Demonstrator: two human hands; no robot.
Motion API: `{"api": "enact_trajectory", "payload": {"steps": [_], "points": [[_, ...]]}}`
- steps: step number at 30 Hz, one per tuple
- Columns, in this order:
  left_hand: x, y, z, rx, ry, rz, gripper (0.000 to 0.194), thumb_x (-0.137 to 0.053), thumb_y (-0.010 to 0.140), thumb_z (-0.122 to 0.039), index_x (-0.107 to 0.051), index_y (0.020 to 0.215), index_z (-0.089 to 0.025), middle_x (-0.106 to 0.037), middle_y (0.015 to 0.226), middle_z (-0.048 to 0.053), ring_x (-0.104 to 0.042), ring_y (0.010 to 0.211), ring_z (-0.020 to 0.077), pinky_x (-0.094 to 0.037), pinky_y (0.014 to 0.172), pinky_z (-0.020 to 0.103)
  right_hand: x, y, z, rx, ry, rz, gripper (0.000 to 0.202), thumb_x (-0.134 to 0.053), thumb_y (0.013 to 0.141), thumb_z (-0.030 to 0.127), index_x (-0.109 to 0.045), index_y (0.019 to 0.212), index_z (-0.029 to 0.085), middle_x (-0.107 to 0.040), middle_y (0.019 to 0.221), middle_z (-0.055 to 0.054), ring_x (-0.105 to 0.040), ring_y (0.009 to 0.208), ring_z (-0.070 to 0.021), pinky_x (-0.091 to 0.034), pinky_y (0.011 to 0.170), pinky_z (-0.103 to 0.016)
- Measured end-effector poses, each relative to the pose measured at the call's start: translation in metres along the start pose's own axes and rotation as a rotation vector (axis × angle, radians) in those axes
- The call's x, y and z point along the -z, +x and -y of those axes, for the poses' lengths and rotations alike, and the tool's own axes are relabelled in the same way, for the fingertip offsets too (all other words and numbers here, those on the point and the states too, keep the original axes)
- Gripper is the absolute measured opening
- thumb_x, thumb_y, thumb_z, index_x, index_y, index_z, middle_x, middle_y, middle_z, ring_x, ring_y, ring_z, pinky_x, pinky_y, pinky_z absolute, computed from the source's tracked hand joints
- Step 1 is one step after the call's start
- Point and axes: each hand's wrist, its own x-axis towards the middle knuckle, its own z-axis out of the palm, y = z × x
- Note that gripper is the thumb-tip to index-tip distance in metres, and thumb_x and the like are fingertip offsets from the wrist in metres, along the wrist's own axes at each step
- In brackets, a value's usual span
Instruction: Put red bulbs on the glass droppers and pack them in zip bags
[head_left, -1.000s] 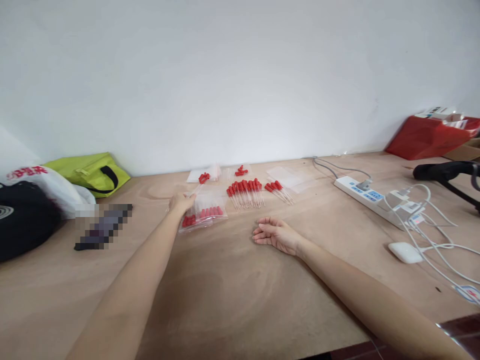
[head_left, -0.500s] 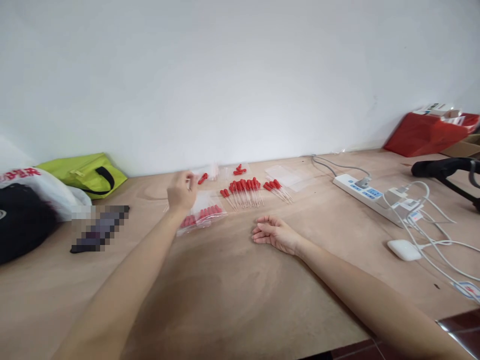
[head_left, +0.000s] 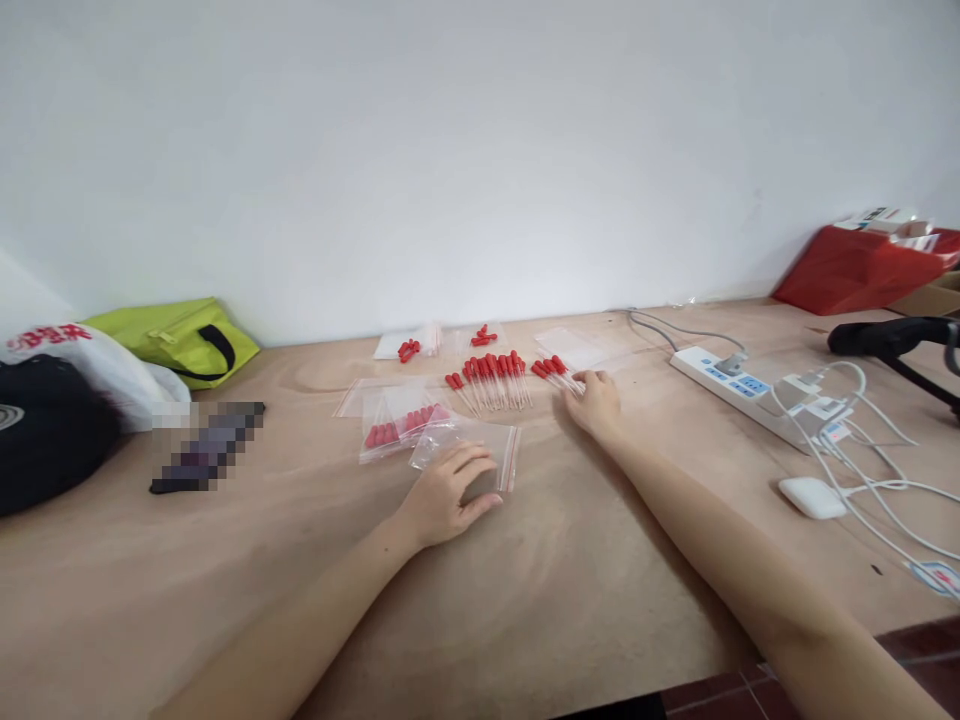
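My left hand (head_left: pixel 454 492) lies low over a clear zip bag (head_left: pixel 504 447), fingers stretched and thumb apart. Beyond that bag, other zip bags hold several red rubber bulbs (head_left: pixel 384 434). My right hand (head_left: pixel 598 402) is at the thin ends of a small group of droppers with red bulbs (head_left: pixel 556 366), fingers bent and closed around the tips. How many tips it pinches is hidden. A larger row of red-bulb droppers (head_left: pixel 495 375) lies between the hands, bulbs toward the wall, with a few more droppers (head_left: pixel 457 385) at its left.
Loose red bulbs (head_left: pixel 409 350) and more bulbs (head_left: pixel 484 337) lie on bags near the wall. Flat clear bags (head_left: pixel 574 347) are behind the right hand. A power strip (head_left: pixel 720 385) with tangled cables stands right; a green bag (head_left: pixel 176 340) and black cap (head_left: pixel 56 435) lie left.
My left hand has come from the back left toward the front middle, and a clear bag now lies under it. My right hand has moved forward and right to the right-hand droppers.
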Motion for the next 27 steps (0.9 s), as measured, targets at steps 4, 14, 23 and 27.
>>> {"api": "enact_trajectory", "payload": {"steps": [4,14,23,27], "points": [[0.001,-0.010,0.008,0.201,-0.025,0.026,0.034,-0.051,0.079,-0.037,-0.053,0.109,-0.021,-0.053,0.119,0.008,-0.041,0.118,0.0237,-0.037,0.097,0.042,-0.010,0.022,-0.006,-0.153,-0.080,0.067,0.039,-0.050,0.073,0.036,-0.057,0.101,0.009,-0.057,0.099,-0.018,-0.052,0.095,-0.0257,-0.038,0.081,-0.034],[-0.013,-0.011,-0.022,0.196,0.005,0.103,0.040,-0.046,0.081,-0.040,-0.049,0.117,-0.022,-0.046,0.128,0.010,-0.042,0.118,0.0256,-0.036,0.095,0.046,-0.028,0.019,0.014,-0.125,0.012,0.157,0.020,-0.047,0.074,0.024,-0.063,0.082,0.016,-0.065,0.083,-0.008,-0.059,0.081,-0.0195,-0.041,0.070,-0.026],[-0.007,-0.009,-0.004,0.125,0.043,0.023,0.037,-0.049,0.080,-0.042,-0.055,0.110,-0.021,-0.052,0.120,0.010,-0.040,0.118,0.0265,-0.032,0.098,0.048,-0.034,0.029,0.034,-0.244,0.089,0.142,0.031,-0.052,0.070,0.037,-0.058,0.092,0.016,-0.063,0.090,-0.010,-0.058,0.088,-0.0231,-0.042,0.074,-0.032],[-0.011,-0.012,-0.005,0.188,0.019,0.087,0.043,-0.046,0.081,-0.044,-0.051,0.117,-0.021,-0.046,0.128,0.011,-0.033,0.123,0.0287,-0.032,0.098,0.050,-0.034,0.031,0.040,-0.285,0.117,0.155,0.027,-0.052,0.069,0.027,-0.058,0.093,0.015,-0.063,0.089,-0.012,-0.058,0.090,-0.0243,-0.041,0.074,-0.033]]}}
